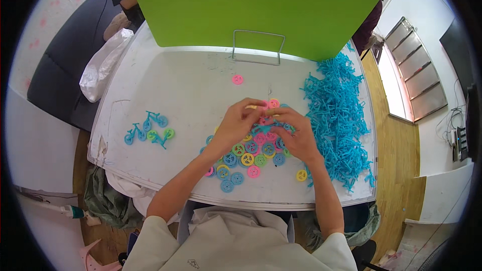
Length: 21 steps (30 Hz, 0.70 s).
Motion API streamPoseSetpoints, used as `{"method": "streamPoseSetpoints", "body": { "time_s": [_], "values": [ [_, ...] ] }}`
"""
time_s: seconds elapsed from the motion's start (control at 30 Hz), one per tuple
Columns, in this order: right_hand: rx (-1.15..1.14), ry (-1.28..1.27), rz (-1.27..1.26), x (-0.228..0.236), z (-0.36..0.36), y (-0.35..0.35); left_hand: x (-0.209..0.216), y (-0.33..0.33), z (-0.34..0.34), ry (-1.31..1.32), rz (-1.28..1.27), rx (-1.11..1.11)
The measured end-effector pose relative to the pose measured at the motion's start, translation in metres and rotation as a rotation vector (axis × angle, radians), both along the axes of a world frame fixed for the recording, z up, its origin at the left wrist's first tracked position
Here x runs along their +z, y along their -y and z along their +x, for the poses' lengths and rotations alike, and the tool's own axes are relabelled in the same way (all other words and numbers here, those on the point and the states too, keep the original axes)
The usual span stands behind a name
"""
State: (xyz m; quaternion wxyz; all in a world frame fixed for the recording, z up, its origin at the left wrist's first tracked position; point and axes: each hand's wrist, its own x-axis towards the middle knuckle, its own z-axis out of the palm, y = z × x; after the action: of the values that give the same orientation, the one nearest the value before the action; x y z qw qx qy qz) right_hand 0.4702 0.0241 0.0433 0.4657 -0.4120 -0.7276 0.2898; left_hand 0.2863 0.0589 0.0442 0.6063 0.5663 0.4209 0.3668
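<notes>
My left hand (pixel 239 123) and my right hand (pixel 297 133) meet above a loose heap of small plastic toy wheels (pixel 247 159) in pink, blue, yellow and green. Between the fingertips is a blue toy bicycle frame (pixel 262 129), pinched by my right hand. My left hand's closed fingers are at a pink toy wheel (pixel 263 120) beside that frame. Fingers partly cover both pieces, so whether they are joined is hidden. At the left of the table lie a few blue toy bicycles (pixel 152 119) with wheels on, one with green wheels (pixel 161 137).
A long pile of blue toy bicycle frames (pixel 336 120) covers the table's right side. A green panel (pixel 261 10) stands at the far edge, with a wire bracket (pixel 258 62) before it. One pink wheel (pixel 237 79) lies apart. A white plastic bag (pixel 106 65) hangs at the left edge.
</notes>
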Motion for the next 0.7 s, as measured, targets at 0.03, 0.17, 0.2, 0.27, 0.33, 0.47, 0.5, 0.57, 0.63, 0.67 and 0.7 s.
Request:
{"method": "streamPoseSetpoints", "body": {
  "time_s": [0.03, 0.17, 0.2, 0.27, 0.33, 0.47, 0.5, 0.57, 0.63, 0.67, 0.7],
  "values": [
    [0.019, -0.05, -0.089, -0.001, 0.0, 0.001, -0.004, -0.001, -0.001, 0.0, 0.0, 0.0],
    [-0.145, -0.02, -0.195, 0.002, -0.003, 0.003, -0.038, -0.005, -0.003, -0.622, 0.713, 0.266],
    [-0.175, -0.052, -0.151, -0.005, -0.003, 0.002, -0.044, -0.005, -0.001, -0.735, 0.864, 0.289],
    [-0.203, -0.084, -0.106, -0.012, -0.002, -0.001, -0.05, -0.006, 0.0, -0.703, 0.857, 0.275],
    [-0.194, -0.04, -0.019, -0.016, -0.001, -0.003, -0.049, -0.006, -0.001, -0.675, 0.849, 0.263],
    [-0.208, -0.07, -0.186, -0.015, 0.002, -0.001, -0.021, -0.001, 0.003, -0.518, 0.513, 0.202],
    [-0.24, -0.057, -0.205, -0.016, 0.003, -0.001, -0.014, 0.0, 0.005, -0.366, 0.347, 0.248],
    [-0.273, -0.043, -0.226, -0.015, 0.003, -0.002, -0.007, -0.003, -0.003, -0.196, 0.264, 0.189],
    [-0.269, 0.077, -0.081, -0.009, 0.001, -0.001, -0.004, -0.003, -0.008, -0.027, 0.181, 0.128],
    [-0.269, 0.077, -0.081, -0.008, 0.0, 0.0, -0.003, -0.001, -0.01, 0.018, 0.119, 0.079],
    [-0.271, 0.054, -0.114, -0.007, -0.002, 0.0, -0.003, 0.0, -0.011, 0.064, 0.058, 0.03]
  ]
}}
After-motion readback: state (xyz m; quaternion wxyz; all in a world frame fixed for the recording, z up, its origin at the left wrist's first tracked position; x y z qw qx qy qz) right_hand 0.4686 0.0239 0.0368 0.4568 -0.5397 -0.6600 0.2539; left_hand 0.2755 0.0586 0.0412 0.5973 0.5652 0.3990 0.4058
